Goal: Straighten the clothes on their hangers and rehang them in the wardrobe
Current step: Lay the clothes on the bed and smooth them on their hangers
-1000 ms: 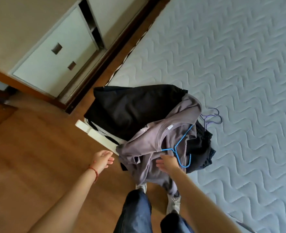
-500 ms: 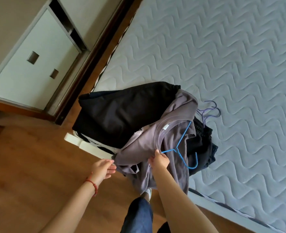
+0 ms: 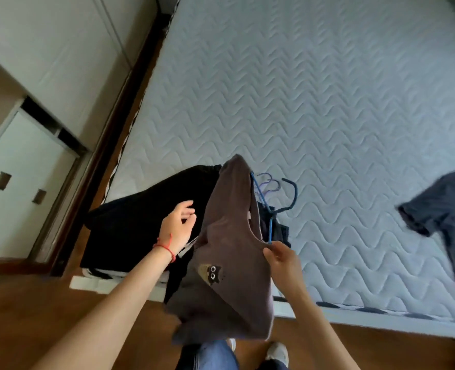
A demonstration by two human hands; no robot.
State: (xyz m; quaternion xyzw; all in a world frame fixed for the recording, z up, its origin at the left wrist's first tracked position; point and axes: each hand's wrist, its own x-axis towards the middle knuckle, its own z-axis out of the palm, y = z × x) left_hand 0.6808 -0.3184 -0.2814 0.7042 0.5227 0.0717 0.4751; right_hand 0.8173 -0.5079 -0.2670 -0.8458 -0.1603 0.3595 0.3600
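A grey-purple T-shirt [image 3: 229,263] with a small cat print hangs lifted above the bed corner, on a blue hanger [image 3: 270,222]. My right hand [image 3: 282,260] pinches the shirt's collar and the hanger there. My left hand [image 3: 178,228], with a red string at the wrist, hovers open just left of the shirt, over a pile of black clothes [image 3: 141,222]. Purple hanger hooks [image 3: 270,182] stick out behind the shirt.
The quilted grey mattress [image 3: 314,102] fills the upper right. Another dark grey T-shirt [image 3: 445,209] lies on it at the right edge. White wardrobe doors and drawers [image 3: 28,169] stand at the left. Wooden floor [image 3: 34,316] and my feet are below.
My right hand has lifted the grey-purple shirt with its blue hanger up off the pile. My left hand has risen and opened beside it. The view has swung right.
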